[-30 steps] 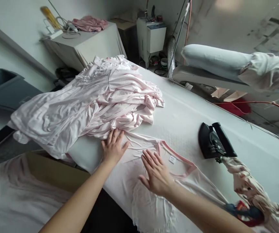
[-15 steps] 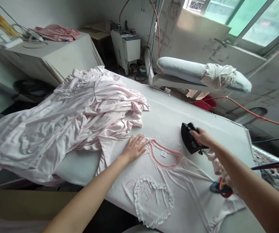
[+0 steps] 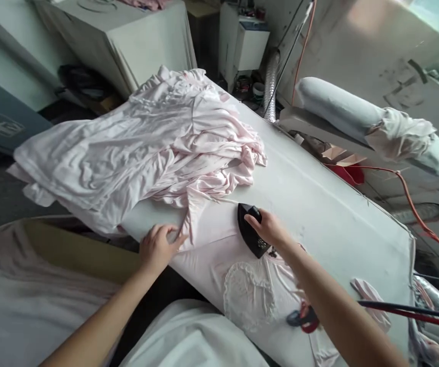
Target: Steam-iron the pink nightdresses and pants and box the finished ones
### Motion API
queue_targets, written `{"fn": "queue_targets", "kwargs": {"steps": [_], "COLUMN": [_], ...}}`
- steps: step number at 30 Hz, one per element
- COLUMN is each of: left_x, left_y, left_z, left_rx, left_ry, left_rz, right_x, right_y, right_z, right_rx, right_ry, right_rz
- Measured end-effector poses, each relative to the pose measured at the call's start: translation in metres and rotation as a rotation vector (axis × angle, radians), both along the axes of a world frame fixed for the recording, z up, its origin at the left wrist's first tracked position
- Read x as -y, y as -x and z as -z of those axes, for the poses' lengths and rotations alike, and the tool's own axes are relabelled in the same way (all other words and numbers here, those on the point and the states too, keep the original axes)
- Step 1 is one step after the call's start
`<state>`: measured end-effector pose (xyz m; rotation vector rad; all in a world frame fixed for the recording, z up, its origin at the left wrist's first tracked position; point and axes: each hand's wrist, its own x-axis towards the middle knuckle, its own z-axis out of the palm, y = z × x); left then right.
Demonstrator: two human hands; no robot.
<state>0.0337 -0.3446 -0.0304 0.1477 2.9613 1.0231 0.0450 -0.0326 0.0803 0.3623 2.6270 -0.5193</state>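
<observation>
My right hand [image 3: 267,227] is wrapped round the handle of a black iron [image 3: 249,237], which rests on the shoulder area of a pale pink T-shirt [image 3: 213,255]. The shirt lies front up on a white ironing table [image 3: 299,204], with a frilled heart patch [image 3: 248,295] on its chest. At the shirt's left sleeve edge, my left hand [image 3: 160,250] has its thumb and fingers closed on the hem. The iron and my right arm hide most of the neckline.
A heap of pale pink garments [image 3: 146,142] lies at the table's far left. Beyond the back edge stands a padded sleeve arm [image 3: 337,104] with cloth wrapped round it. An orange hose [image 3: 414,204] and dark and red cables [image 3: 406,312] run at the right.
The iron has moved left from the bare table onto the shirt. My left hand has gone from lying flat near the collar to the sleeve edge. The view has swung down and left.
</observation>
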Motion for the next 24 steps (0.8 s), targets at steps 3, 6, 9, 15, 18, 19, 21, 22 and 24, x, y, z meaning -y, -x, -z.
{"fn": "queue_targets", "kwargs": {"steps": [3, 6, 9, 15, 18, 19, 21, 22, 24], "left_x": [0.041, 0.050, 0.056, 0.069, 0.072, 0.072, 0.071, 0.069, 0.063], "left_y": [-0.030, -0.030, -0.024, -0.032, -0.037, -0.039, -0.043, -0.045, -0.048], "left_z": [0.006, 0.002, 0.003, 0.022, 0.027, 0.028, 0.030, 0.031, 0.037], "left_rx": [0.211, 0.377, 0.471, 0.620, 0.589, 0.559, 0.490, 0.457, 0.408], "left_ry": [0.095, -0.082, -0.305, -0.321, -0.322, -0.337, -0.396, -0.432, -0.507], "left_rz": [0.100, 0.119, 0.018, -0.095, -0.108, -0.133, -0.249, -0.323, -0.427], "right_x": [0.003, 0.014, 0.029, 0.103, 0.155, 0.166, 0.171, 0.164, 0.134], "right_y": [-0.010, -0.019, -0.020, -0.003, 0.003, 0.000, -0.018, -0.035, -0.086], "right_z": [-0.003, -0.006, -0.007, -0.001, 0.003, 0.001, -0.009, -0.015, -0.028], "right_rx": [0.080, 0.132, 0.130, 0.145, 0.139, 0.145, 0.179, 0.195, 0.209], "right_ry": [-0.048, -0.165, -0.174, -0.028, -0.043, -0.057, -0.067, -0.062, -0.050], "right_rz": [-0.360, -0.566, -0.628, -0.785, -0.762, -0.735, -0.667, -0.613, -0.432]}}
